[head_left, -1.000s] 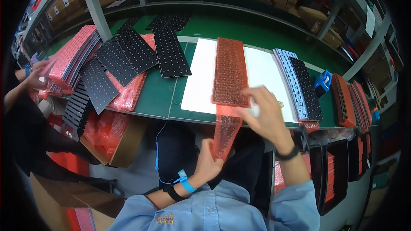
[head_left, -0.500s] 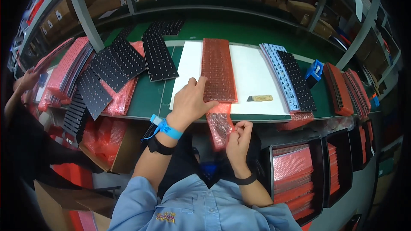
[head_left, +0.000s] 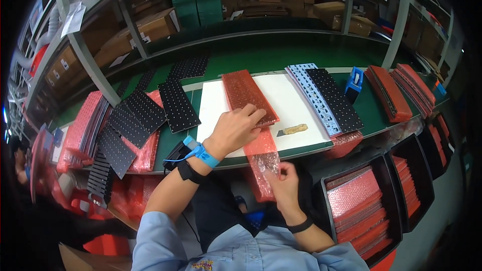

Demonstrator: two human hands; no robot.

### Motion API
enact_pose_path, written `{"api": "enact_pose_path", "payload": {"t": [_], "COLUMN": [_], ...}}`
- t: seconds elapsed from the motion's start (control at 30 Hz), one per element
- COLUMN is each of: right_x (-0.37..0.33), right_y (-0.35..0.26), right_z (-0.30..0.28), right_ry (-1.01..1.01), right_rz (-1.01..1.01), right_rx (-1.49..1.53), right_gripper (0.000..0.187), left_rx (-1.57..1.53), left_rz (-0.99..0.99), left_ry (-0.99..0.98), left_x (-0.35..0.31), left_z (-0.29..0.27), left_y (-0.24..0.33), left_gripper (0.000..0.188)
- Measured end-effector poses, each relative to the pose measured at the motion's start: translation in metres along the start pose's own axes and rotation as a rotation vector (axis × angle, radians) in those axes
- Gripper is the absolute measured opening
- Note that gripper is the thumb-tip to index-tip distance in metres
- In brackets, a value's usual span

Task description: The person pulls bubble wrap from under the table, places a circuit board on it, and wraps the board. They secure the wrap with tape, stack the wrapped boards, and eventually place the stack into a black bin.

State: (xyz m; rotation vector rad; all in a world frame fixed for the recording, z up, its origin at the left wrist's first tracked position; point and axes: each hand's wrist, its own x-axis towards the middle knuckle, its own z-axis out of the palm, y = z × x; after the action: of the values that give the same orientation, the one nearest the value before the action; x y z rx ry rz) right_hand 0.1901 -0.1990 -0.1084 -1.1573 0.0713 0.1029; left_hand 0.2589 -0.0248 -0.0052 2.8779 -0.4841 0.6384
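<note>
A red bubble-wrap bag with a dark flat board showing through it lies lengthwise on a white sheet. My left hand, with a blue wrist strap, bends its fingers over the near end of the filled part. The bag's loose flap hangs over the table's front edge. Low on that flap, my right hand pinches its right edge. Right of the bag lies a utility knife with a tan, wrapped-looking handle.
Black dotted boards spread over the left of the green table, beside pink-wrapped stacks. At right are a blue-and-white board stack, a blue dispenser-like object and red-wrapped bundles. Black bins of red packages stand below. Another person is far left.
The view has tilted upward. My left hand's fingers have drawn together at the bag's near end, and the bag lies more slanted. My right hand still holds the flap, which hangs longer.
</note>
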Motion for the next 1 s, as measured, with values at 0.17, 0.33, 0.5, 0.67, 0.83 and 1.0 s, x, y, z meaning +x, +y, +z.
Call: {"api": "enact_pose_path", "payload": {"t": [0.17, 0.33, 0.5, 0.67, 0.83, 1.0], "right_x": [-0.014, -0.034, -0.008, 0.008, 0.029, 0.027], "right_y": [0.007, 0.000, 0.016, -0.019, -0.005, 0.024], "right_z": [-0.025, -0.015, -0.024, -0.011, -0.019, -0.043], "right_ry": [-0.398, -0.341, -0.123, -0.125, -0.203, -0.225], "right_rz": [0.421, 0.073, -0.292, -0.469, -0.361, -0.145], "right_rx": [-0.058, -0.399, -0.379, -0.739, -0.623, -0.347], "right_gripper": [0.013, 0.016, 0.025, 0.036, 0.034, 0.029], "left_rx": [-0.009, -0.011, -0.148, -0.072, -0.114, -0.238], "left_rz": [0.103, 0.159, 0.465, 0.397, 0.258, 0.044], "left_ry": [0.008, -0.021, -0.073, -0.232, -0.322, -0.132], "left_x": [-0.004, -0.015, -0.032, -0.047, -0.060, -0.081], "left_z": [0.007, 0.015, -0.016, -0.026, -0.020, -0.026], "left_y": [-0.004, -0.018, -0.011, -0.016, -0.033, 0.000], "left_gripper": [0.038, 0.028, 0.016, 0.013, 0.008, 0.011]}}
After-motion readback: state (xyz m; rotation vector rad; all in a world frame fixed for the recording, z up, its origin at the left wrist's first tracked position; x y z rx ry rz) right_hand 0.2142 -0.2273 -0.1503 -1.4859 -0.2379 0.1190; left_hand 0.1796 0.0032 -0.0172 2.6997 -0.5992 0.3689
